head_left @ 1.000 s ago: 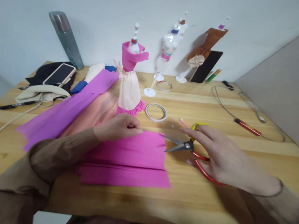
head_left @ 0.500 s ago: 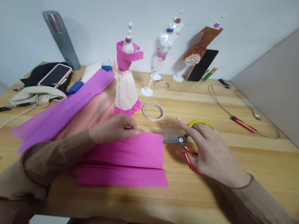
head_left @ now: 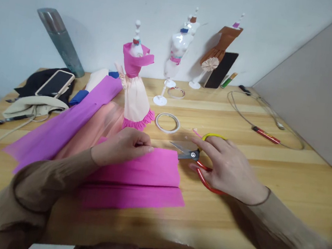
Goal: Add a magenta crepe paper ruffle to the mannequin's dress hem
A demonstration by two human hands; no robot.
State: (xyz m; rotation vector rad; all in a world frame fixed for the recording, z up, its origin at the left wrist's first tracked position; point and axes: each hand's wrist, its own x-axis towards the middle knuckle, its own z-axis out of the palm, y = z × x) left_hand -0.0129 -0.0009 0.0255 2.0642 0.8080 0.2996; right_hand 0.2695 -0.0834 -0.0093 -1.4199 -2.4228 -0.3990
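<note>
My left hand (head_left: 125,145) pinches the upper edge of a bright pink sheet of crepe paper (head_left: 147,175), which lies folded across the table in front of me. To its right, my right hand (head_left: 227,167) has its fingers through the handles of a pair of scissors (head_left: 193,155), one yellow and one red. The blades are apart and point left; the lower blade's tip disappears at the sheet's right edge. Just beyond my left hand stands a small mannequin (head_left: 138,92) in a pink and cream dress.
Purple crepe paper (head_left: 92,102) and peach paper (head_left: 91,131) spread to the left. A roll of tape (head_left: 167,123) lies beyond the pink sheet. More mannequins (head_left: 179,46) stand by the wall. On the left are a phone (head_left: 55,83) and a bottle (head_left: 61,41); a red-handled cable (head_left: 265,135) lies right.
The scissors have moved left against the pink sheet's right edge, with blades still apart. My left hand keeps its pinch. The whole view has shifted slightly.
</note>
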